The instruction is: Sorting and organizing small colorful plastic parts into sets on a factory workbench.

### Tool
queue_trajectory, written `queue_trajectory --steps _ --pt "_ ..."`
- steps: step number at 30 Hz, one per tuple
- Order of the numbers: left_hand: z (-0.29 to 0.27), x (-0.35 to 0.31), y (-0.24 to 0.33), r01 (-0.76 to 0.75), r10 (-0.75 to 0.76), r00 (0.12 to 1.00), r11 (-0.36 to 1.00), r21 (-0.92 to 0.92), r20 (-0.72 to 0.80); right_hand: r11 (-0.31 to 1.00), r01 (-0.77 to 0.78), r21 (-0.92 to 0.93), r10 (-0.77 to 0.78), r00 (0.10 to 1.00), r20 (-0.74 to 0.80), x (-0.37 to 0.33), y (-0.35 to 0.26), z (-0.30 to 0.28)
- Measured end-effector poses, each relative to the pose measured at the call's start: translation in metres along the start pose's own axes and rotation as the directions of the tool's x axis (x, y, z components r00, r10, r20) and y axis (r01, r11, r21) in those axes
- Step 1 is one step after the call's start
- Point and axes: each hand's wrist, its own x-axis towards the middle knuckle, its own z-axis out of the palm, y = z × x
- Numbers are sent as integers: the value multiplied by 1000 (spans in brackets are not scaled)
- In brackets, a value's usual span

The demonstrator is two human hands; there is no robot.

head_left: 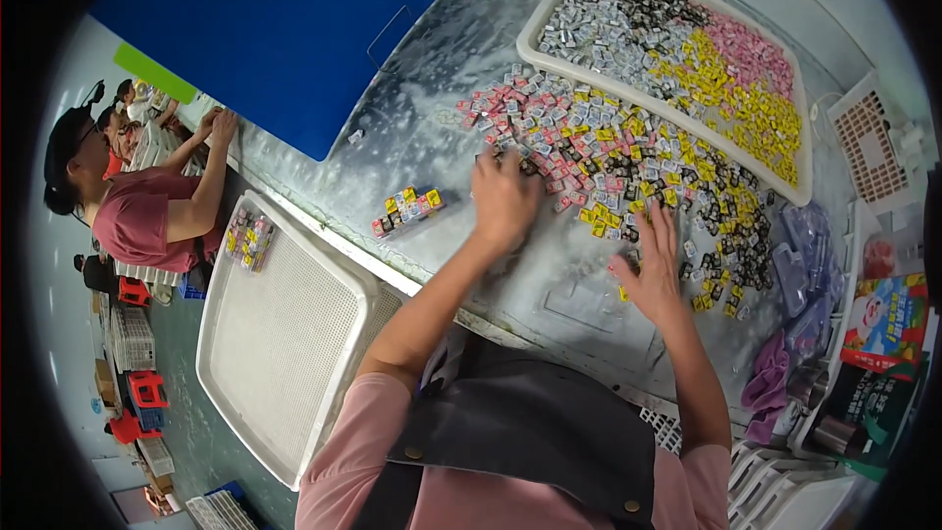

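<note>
A wide pile of small wrapped pieces [589,137] in pink, white, yellow and black is spread over the grey metal table [432,88]. My left hand [503,198] is at the pile's left edge, fingers bent down by a few dark pieces; motion blurs it, and what lies under the fingertips is hidden. On the pile's near side, my right hand [655,270] has its fingers stretched and its thumb apart, with pieces close to the fingertips. Left of my left hand sits a small neat block of pieces [407,210], yellow, pink and dark, in rows.
Behind the pile stands a white tray [657,93] of pieces sorted by colour. A white mesh tray [280,309] with one stacked block [249,238] is at the left, below the table edge. A blue board [285,29] covers the far left. Another person [147,196] works beyond it.
</note>
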Motion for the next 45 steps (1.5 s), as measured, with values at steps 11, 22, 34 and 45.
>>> queue_trajectory --steps 11,22,34,45 --pt "35 -26 49 -60 189 947 900 -431 261 993 20 -116 -34 992 -120 21 47 2" --pt "-46 -91 37 -332 518 789 811 -481 330 992 25 125 -41 991 125 -57 -11 -31" --pt "-40 -90 36 -309 466 822 848 -431 329 996 -81 -26 81 997 2 -17 0 -5" --pt "9 -46 52 -322 394 866 911 -259 308 996 -58 64 56 998 34 8 -6 18"
